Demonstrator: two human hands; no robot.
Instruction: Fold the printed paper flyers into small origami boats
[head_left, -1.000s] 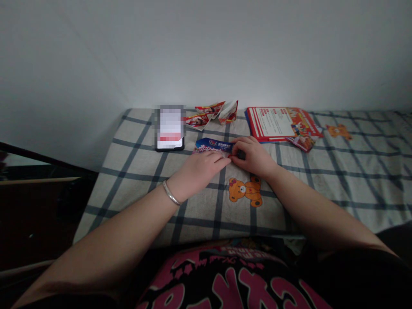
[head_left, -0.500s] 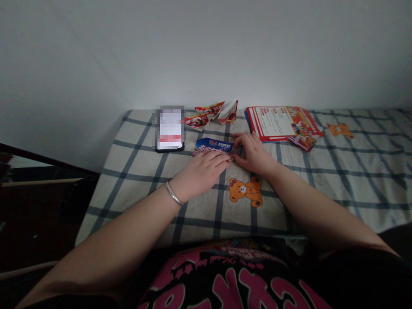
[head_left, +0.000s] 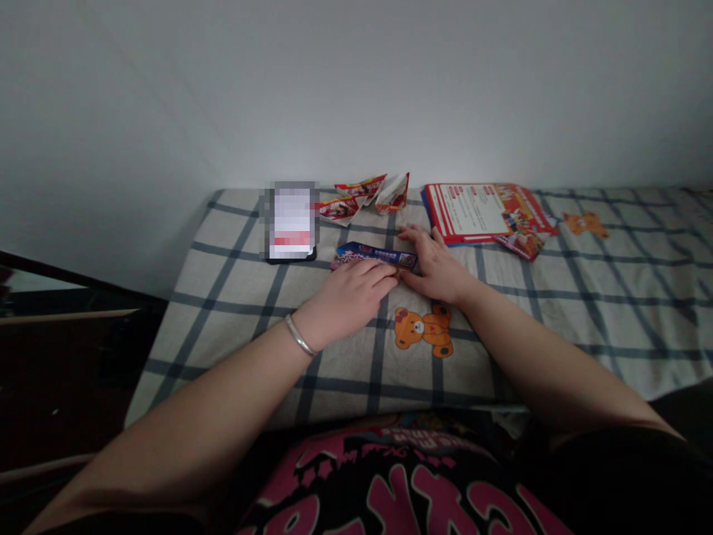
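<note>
Head view: left hand [head_left: 356,293], fingers together, grip hidden, is covering blue paper strip's [head_left: 379,255] near edge on checked cloth [head_left: 356,379], probably steadying it; right hand [head_left: 443,269], fingers apart, is resting by its right end.

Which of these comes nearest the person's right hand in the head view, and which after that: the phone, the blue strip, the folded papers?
Nearest to the right hand first:
1. Blue strip: just left of it, partly under the left hand.
2. Folded papers: ahead and to the left.
3. Phone: farthest left.
</note>
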